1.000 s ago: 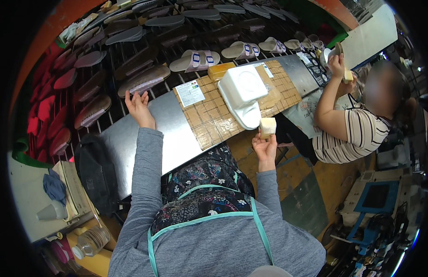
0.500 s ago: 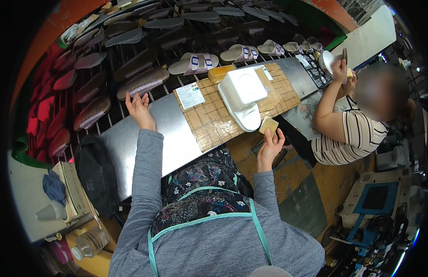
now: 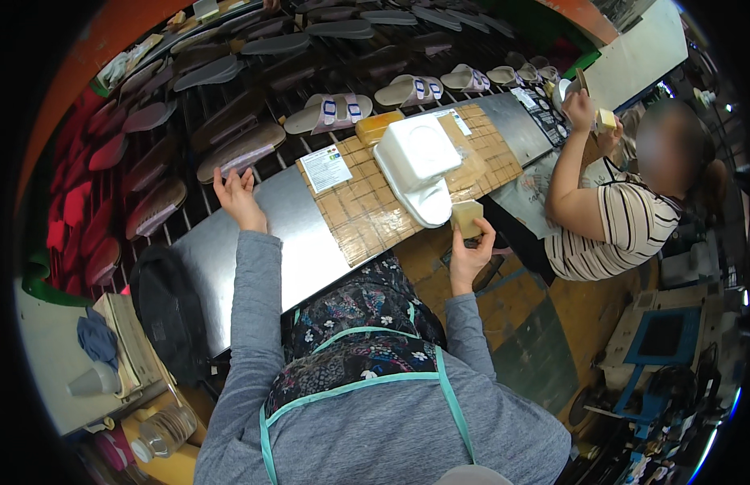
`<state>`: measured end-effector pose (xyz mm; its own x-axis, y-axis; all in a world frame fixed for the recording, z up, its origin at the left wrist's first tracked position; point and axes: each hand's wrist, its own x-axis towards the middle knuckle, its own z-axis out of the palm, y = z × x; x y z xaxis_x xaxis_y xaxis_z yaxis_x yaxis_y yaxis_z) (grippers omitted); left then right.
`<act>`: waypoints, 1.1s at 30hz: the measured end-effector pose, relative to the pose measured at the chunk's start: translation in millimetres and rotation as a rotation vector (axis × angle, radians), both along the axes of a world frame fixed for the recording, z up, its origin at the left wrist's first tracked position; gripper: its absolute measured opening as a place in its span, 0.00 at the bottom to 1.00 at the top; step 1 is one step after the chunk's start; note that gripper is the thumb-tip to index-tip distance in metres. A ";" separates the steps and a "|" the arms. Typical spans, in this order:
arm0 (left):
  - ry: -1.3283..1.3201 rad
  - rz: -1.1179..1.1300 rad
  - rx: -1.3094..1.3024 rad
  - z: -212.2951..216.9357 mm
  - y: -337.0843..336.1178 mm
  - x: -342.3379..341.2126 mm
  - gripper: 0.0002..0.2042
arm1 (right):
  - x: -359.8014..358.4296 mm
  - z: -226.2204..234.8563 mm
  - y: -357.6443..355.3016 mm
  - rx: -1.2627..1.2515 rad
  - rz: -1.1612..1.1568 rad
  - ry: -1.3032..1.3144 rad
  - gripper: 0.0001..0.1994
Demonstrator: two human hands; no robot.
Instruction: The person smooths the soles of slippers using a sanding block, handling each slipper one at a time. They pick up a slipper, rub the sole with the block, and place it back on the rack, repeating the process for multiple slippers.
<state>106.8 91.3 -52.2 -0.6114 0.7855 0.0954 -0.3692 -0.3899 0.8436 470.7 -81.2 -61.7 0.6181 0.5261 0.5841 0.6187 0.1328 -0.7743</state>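
My left hand (image 3: 242, 202) is raised over the steel table edge with its fingers apart and nothing in it. Just beyond its fingertips, a brown sole (image 3: 242, 152) with a pale strap piece lies on the bar rack. In my right hand (image 3: 471, 257), between thumb and fingers, is a pale yellow sponge block (image 3: 469, 218). That block is beside the rounded near end of a white plastic container (image 3: 424, 153), which stands on a taped cardboard sheet (image 3: 354, 218). Behind the container sits an orange-yellow block (image 3: 380, 127).
Rows of soles and strapped sandals (image 3: 328, 114) fill the rack along the far side. A black bag (image 3: 169, 311) hangs at the table's left end. To the right, a co-worker (image 3: 613, 218) holds a sole and a yellow block. A plastic jar (image 3: 163, 430) stands lower left.
The sponge block in my right hand has turned, showing more of its side. The rack and table appear slightly further left in view. The co-worker's yellow block is now apart from the sole.
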 end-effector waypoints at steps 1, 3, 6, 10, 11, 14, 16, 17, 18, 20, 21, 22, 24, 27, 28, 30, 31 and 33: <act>0.008 0.003 -0.010 0.2 0.1 0.5 0.25 | 2.3 1.2 -1.2 -0.015 -0.005 -0.038 0.18; 0.028 0.021 -0.026 0.2 -0.1 0.1 0.25 | 9.1 3.3 -6.5 -0.042 -0.018 -0.117 0.16; 0.025 0.005 -0.038 -0.1 0.8 0.2 0.25 | 39.0 13.2 -7.8 0.020 0.066 0.442 0.14; 0.021 -0.003 -0.042 -0.9 1.2 0.9 0.24 | 102.1 42.3 19.9 0.288 0.345 1.089 0.18; 0.024 0.006 -0.037 -1.1 1.4 1.1 0.24 | 115.5 49.2 33.9 0.302 0.349 1.208 0.19; 0.016 -0.008 -0.030 -1.2 0.0 0.8 0.24 | 149.0 63.5 86.9 0.250 0.440 1.316 0.21; 0.018 -0.019 -0.016 -0.7 -0.8 0.5 0.24 | 166.3 65.5 123.8 0.093 0.468 1.271 0.21; 0.024 -0.010 -0.028 0.0 -1.2 0.5 0.25 | 173.1 63.4 143.0 0.017 0.496 1.250 0.21; 0.041 -0.020 -0.032 0.3 -1.9 0.3 0.24 | 177.8 59.8 161.9 -0.053 0.492 1.206 0.22; 0.044 -0.028 -0.036 1.7 -2.7 0.5 0.25 | 184.3 53.2 195.8 -0.165 0.527 1.200 0.22; 0.052 -0.021 -0.054 2.5 -3.3 0.8 0.25 | 185.7 50.1 209.6 -0.226 0.494 1.200 0.22; 0.052 -0.022 -0.065 3.4 -3.5 1.0 0.25 | 185.0 47.5 222.3 -0.235 0.469 1.258 0.23; 0.051 -0.035 -0.063 5.1 -4.2 1.7 0.25 | 183.7 44.5 238.5 -0.277 0.480 1.290 0.23; 0.049 -0.034 -0.071 7.3 -5.0 2.7 0.25 | 188.0 45.9 247.3 -0.494 0.355 1.080 0.21; 0.049 -0.035 -0.070 7.6 -5.3 3.0 0.25 | 191.1 46.4 246.6 -0.575 0.322 0.955 0.20; 0.053 -0.036 -0.076 7.7 -5.6 3.3 0.25 | 199.3 46.1 241.0 -0.684 0.217 0.636 0.18; 0.057 -0.035 -0.078 7.4 -5.6 3.4 0.25 | 202.5 46.2 239.0 -0.728 0.162 0.460 0.17; 0.060 -0.039 -0.075 6.5 -4.6 3.4 0.25 | 202.6 44.6 233.0 -0.541 0.114 0.397 0.16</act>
